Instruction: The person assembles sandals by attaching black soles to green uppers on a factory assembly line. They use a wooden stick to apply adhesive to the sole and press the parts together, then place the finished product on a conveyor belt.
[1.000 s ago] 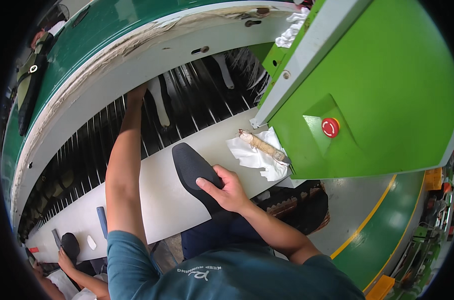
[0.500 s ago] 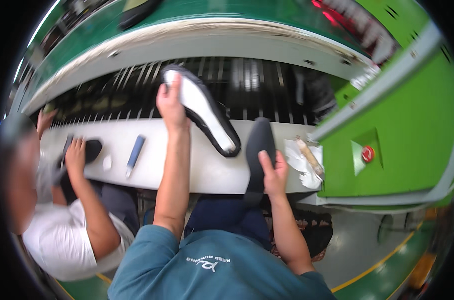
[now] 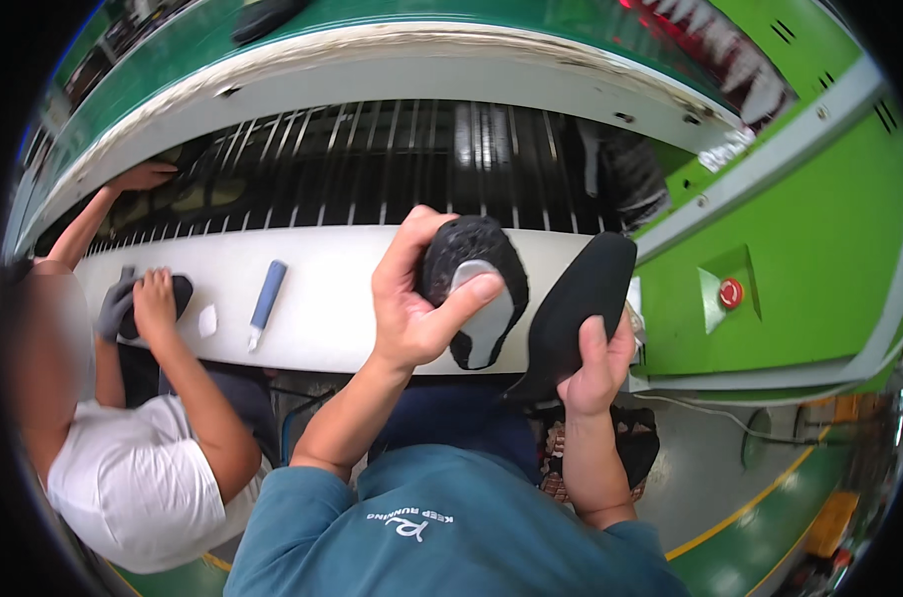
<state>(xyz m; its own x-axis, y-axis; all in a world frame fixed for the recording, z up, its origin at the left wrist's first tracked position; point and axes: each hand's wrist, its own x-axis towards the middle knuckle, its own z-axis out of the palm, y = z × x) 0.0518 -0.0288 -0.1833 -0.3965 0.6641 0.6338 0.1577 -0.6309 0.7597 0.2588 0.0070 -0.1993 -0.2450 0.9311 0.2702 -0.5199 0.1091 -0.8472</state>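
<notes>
My left hand (image 3: 406, 308) is closed round one end of a black shoe upper (image 3: 476, 244), its thumb pressed on the pale grey bottom face. That shoe upper is tilted over the white table ledge (image 3: 327, 323), its length foreshortened. To its right, my right hand (image 3: 599, 373) grips a flat black insole (image 3: 583, 294) by its edge, thumb on top and fingers underneath. The insole slants with its broad end up and away from me. A small gap separates the two pieces.
Beyond the ledge runs a dark slatted conveyor (image 3: 372, 164). A blue-handled tool (image 3: 268, 294) and a small white piece (image 3: 207, 320) lie on the ledge. At left, a co-worker's hand (image 3: 155, 303) holds a dark piece. A green machine (image 3: 800, 308) with a red button (image 3: 731, 293) stands right.
The shoe upper has come nearer and to the right, turning in my left hand. My right hand has shifted right with the insole, now slanted, covering most of the white paper.
</notes>
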